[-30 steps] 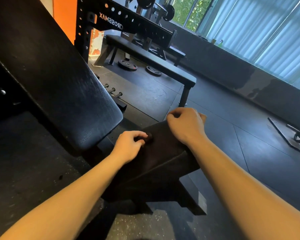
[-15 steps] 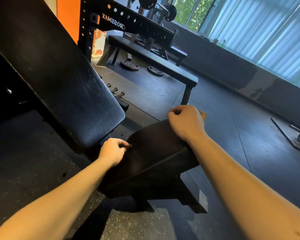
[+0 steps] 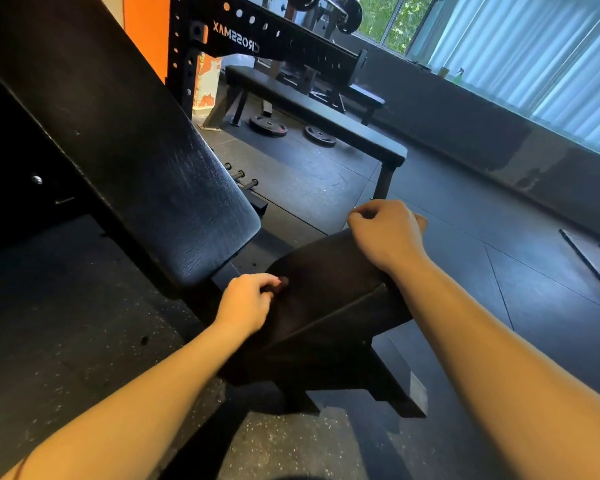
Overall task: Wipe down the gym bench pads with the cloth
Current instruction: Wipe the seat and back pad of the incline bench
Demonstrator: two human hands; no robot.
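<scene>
- Black vinyl covers both pads of the near bench: the tilted back pad [image 3: 146,161] at the left and the seat pad [image 3: 326,271] just below its lower end.
- The seat pad is judged to be the part now in hand, since both hands are placed on it.
- The left hand [image 3: 246,303] is curled at the near edge of the seat pad, and a small dark bunch, taken to be the cloth [image 3: 283,281], is pinched in its fingertips.
- How far the cloth spreads over the pad cannot be told, dark on dark.
- The right hand [image 3: 385,233] is curled over the far corner of the seat pad and appears to grip it. Whether cloth lies under it cannot be told.
- Pale streaks are seen on the lower end of the back pad. Whether they are wiping marks or wear cannot be told, so that pad is not counted as done.
- The rest of the seat pad is judged to be left to wipe, and possibly the back pad.
- Counted: two hands, two pads, one cloth.
- Also counted: one flat bench [image 3: 326,112] behind, one rack [image 3: 257,39], two weight plates [image 3: 268,125] on the floor [image 3: 499,271], and one green spray bottle [image 3: 459,76] on the sill.
</scene>
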